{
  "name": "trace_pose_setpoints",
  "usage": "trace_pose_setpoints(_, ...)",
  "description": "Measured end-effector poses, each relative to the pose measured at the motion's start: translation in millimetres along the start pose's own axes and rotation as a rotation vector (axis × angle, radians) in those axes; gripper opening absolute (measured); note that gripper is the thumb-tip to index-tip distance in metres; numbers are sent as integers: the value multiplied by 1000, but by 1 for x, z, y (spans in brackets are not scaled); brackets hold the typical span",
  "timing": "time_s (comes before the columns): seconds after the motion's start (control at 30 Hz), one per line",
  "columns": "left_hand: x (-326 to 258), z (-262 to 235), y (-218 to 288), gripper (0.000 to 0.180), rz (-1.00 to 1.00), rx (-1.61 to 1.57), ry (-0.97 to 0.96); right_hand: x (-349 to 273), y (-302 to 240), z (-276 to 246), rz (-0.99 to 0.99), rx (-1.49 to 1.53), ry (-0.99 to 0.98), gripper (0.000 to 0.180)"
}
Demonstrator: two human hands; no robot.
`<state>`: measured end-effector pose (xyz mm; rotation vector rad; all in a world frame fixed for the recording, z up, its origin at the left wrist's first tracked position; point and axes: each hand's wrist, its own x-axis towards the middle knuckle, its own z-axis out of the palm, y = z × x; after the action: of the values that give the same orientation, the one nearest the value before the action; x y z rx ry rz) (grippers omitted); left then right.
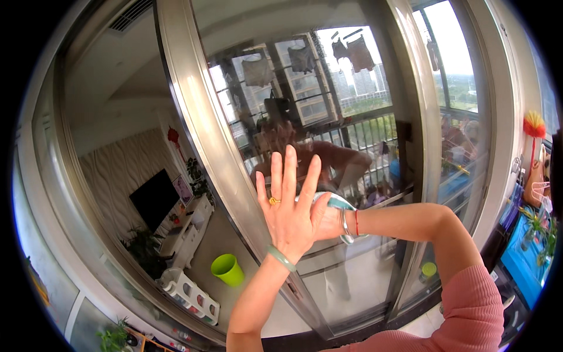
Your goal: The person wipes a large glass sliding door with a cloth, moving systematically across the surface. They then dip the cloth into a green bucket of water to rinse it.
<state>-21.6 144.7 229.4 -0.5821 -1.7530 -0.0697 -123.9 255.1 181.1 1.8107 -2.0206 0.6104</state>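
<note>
My left hand (288, 202) is open, its fingers stretched upward and spread, in front of the sliding door's glass pane (352, 276). It wears a yellow ring and a pale green bangle; whether the palm touches the glass cannot be seen. My right hand (329, 226) reaches in from the right, its fingers mostly hidden behind the left. Along its upper edge shows a white-and-teal thing (337, 201), apparently in its grip and close to the glass; its kind is unclear. A silver bangle and a red cord circle the right wrist.
The metal door frame (202, 123) stands left of the pane. Through the opening are a television (153, 199), a lime-green bin (227, 270) and a white rack (190, 296). Hanging clothes and a railing reflect in the glass. A blue surface with plants (522, 252) lies at right.
</note>
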Motion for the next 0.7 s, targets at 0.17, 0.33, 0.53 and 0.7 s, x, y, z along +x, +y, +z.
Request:
trace_pose_setpoints(0.17, 26, -17, -3, 51, 55, 27, 14, 93, -7, -100, -128, -807, 348, 37)
trace_pose_setpoints(0.33, 76, 1, 3, 54, 58, -17, 144, 196, -10, -277, -134, -1107, 1015, 21)
trace_pose_setpoints(0.53, 70, 0, -20, 50, -11, 26, 271, 164, -16, -186, -166, -1124, 704, 40)
trace_pose_setpoints(0.7, 40, 13, -4, 49, -37, 27, 60, 17, 17, -23, -313, -549, 393, 50)
